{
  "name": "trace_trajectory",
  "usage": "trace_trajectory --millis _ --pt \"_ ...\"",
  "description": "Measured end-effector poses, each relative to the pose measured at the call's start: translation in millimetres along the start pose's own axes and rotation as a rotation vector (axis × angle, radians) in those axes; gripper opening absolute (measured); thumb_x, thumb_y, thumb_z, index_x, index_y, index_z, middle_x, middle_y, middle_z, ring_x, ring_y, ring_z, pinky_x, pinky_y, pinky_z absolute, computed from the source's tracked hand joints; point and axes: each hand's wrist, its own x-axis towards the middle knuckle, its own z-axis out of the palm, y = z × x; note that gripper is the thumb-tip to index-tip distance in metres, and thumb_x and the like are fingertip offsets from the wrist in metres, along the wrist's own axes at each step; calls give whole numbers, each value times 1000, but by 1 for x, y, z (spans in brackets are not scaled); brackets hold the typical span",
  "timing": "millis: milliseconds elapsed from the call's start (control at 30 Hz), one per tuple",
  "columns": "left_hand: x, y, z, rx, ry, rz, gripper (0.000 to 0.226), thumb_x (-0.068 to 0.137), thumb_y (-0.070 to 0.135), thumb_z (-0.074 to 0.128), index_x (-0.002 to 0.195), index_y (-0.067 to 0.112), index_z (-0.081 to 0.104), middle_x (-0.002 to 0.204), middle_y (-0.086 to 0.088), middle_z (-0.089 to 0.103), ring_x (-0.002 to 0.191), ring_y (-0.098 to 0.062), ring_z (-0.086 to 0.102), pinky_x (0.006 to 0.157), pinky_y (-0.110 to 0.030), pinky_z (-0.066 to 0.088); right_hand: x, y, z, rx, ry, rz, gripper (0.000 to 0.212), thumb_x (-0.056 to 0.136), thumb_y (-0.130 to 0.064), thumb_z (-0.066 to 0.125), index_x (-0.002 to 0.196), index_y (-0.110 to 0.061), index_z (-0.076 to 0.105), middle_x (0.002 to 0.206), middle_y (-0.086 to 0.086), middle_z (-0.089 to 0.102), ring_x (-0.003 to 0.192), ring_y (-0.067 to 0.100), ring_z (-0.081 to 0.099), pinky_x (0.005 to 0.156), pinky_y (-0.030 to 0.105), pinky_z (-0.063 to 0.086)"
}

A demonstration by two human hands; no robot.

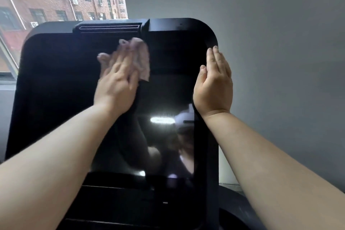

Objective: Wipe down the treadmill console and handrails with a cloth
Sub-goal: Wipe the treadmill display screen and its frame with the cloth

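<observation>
Left hand [115, 82], fingers straight (blurred), presses a pink cloth [139, 56] to the black console [56, 89] at upper centre; right hand [214, 86], fingers pressed together, apparently braces its right edge.

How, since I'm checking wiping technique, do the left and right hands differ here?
The left hand presses a pink cloth on the console screen; the right hand holds nothing. The left is motion-blurred mid-screen; the right is sharp, at the console's right edge. Both lie flat against the console.
</observation>
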Motion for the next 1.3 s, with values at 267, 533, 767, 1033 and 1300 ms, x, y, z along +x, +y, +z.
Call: trace_trajectory --millis 267,533,767,1033,1300 --pt "7 82 15 -47 -39 92 55 102 24 30 154 18 13 162 3 5 149 -14 -1 120 -36 -3 1 3 2 4 -7 -14 44 97 -12 39 138 -2 48 145 14 46 134 26 43 108 19 24" --pt "-3 14 -6 59 -64 110 56 102 30 31 154 22 10 162 6 4 148 -10 1 120 -30 -3 1 1 -2 -1 -4 -43 46 97 -9 41 142 -5 43 149 12 41 138 25 38 112 26 27" --pt "-24 -42 -20 11 61 -378 58 101 25 30 154 16 8 162 2 0 148 -12 -3 120 -32 -7 0 0 1 -66 -10 -108 48 94 1 38 141 -6 45 148 13 42 138 26 39 112 21 23" --pt "10 77 15 17 -92 310 52 102 30 28 153 21 20 161 4 13 149 -15 7 120 -35 -3 0 2 0 68 -50 -14 46 94 -7 35 139 -6 47 147 12 43 137 22 40 105 0 15" --pt "13 9 -7 40 -149 233 62 97 39 28 154 26 9 161 9 1 148 -9 -1 121 -39 4 0 2 -1 73 -53 -9 48 93 -5 37 140 -4 45 147 13 43 137 23 40 106 1 15"
